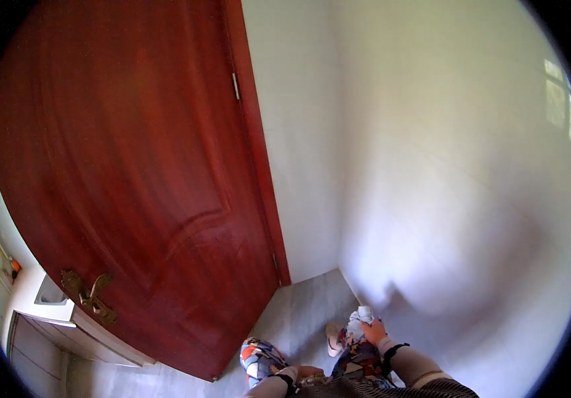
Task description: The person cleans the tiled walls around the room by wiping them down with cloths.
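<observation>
My right hand (pixel 373 330) is low in the view, over my right leg. Its fingers curl against a small white crumpled thing (pixel 359 315) that looks like cloth or paper; its exact kind is too small to make out. My left hand (pixel 308 373) rests near my lap at the bottom, against the patterned trousers (pixel 262 358), and its fingers are mostly hidden. A band sits around each wrist. One light shoe (pixel 333 339) shows on the floor between my legs.
A red-brown wooden door (pixel 133 166) with an ornate brass handle (pixel 91 295) stands ajar on the left. Pale walls (pixel 431 166) meet in a corner ahead and to the right. Beyond the door is a white counter with a sink (pixel 52 292). The floor (pixel 292 308) is grey.
</observation>
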The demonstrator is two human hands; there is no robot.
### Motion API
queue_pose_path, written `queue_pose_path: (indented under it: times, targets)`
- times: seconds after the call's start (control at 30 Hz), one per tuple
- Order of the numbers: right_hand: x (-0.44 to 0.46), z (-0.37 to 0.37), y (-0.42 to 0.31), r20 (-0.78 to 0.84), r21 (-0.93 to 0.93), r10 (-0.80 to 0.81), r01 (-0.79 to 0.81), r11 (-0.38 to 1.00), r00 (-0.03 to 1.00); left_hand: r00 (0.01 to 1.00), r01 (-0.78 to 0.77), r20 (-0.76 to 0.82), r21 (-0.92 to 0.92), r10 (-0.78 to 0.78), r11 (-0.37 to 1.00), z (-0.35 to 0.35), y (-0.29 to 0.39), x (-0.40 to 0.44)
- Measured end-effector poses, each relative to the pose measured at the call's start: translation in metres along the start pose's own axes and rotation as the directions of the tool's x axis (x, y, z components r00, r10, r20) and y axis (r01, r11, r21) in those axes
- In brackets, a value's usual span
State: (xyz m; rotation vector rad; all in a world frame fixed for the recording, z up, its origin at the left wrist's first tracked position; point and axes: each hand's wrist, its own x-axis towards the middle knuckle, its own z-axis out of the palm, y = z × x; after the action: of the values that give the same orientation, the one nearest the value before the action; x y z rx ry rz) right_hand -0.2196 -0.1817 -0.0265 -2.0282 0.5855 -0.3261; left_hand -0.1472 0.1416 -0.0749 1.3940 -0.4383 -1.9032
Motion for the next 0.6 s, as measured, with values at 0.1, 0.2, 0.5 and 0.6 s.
queue_pose_path:
  times: [0.1, 0.2, 0.5, 0.6]
  targets:
    - [0.035, 0.029, 0.075, 0.121, -0.075, 0.064, -0.056, 0.996, 0.991, 1.000, 0.021, -0.011, 0.045, -0.021, 0.999, -0.022, -0.012, 0.034]
    - [0.044, 0.050, 0.105, -0.028, -0.038, -0.036, 0.035, 0.999, 0.999, 0.999, 0.025, 0.025, 0.112, -0.028, 0.993, -0.031, -0.030, 0.057]
    - [0.060, 0.036, 0.081, 0.100, 0.123, 0.155, -0.167, 0.978, 0.983, 0.985, 0.089, 0.124, 0.221, -0.119, 0.971, -0.009, -0.006, 0.065]
    - [0.053, 0.045, 0.093, 0.053, 0.176, 0.179, -0.186, 0.967, 0.982, 0.956, 0.291, -0.005, -0.117, -0.293, 0.950, -0.005, 0.001, 0.061]
